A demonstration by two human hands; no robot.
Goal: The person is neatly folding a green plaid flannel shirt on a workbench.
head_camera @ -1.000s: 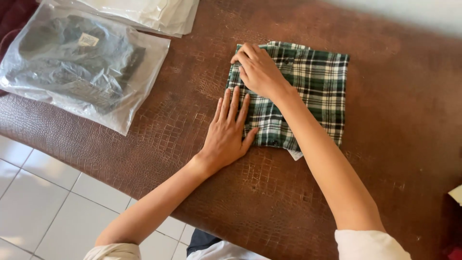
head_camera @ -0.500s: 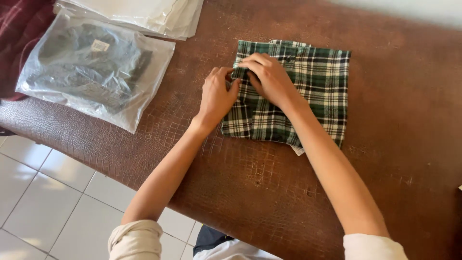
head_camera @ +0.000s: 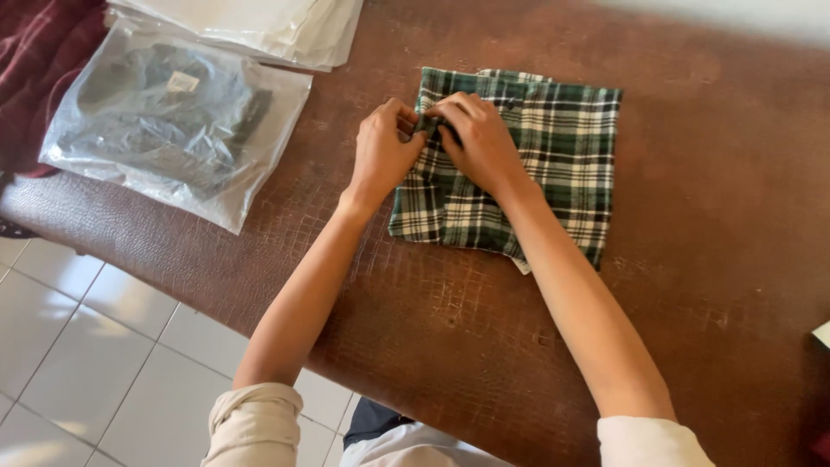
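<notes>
The folded green-and-white plaid garment [head_camera: 519, 164] lies flat on the brown textured table [head_camera: 709, 303], right of centre and toward the far side. Both hands meet at its left edge, near the far corner. The left hand [head_camera: 385, 151] is curled, with its fingertips closed on a small piece of the cloth. The right hand [head_camera: 475, 138] lies over the fabric just beside it, fingers bent and pinching the same spot.

Recommended handling for the step in hand, which appears to be fastening or adjusting a small detail at the edge of the fold:
- Keep the garment flat on the table; lift only the pinched portion.
- Hold the fabric taut between the two hands so the fold beneath does not shift.
- Work with the fingertips only, and keep the wrists low.
- Check that the edges of the fold remain aligned.

Limits of visibility:
- The exact item pinched (button, tag or hem) is covered by the fingers and cannot be identified.
- A pale scrap shows under the near edge of the garment; its nature is unclear.
- A dark garment sealed in a clear plastic bag [head_camera: 173, 121] lies well apart at far left.
- A stack of pale bags [head_camera: 277, 26] is cut off by the far edge of the view.
- A dark red cloth [head_camera: 43, 60] is partly out of frame at left.
</notes>
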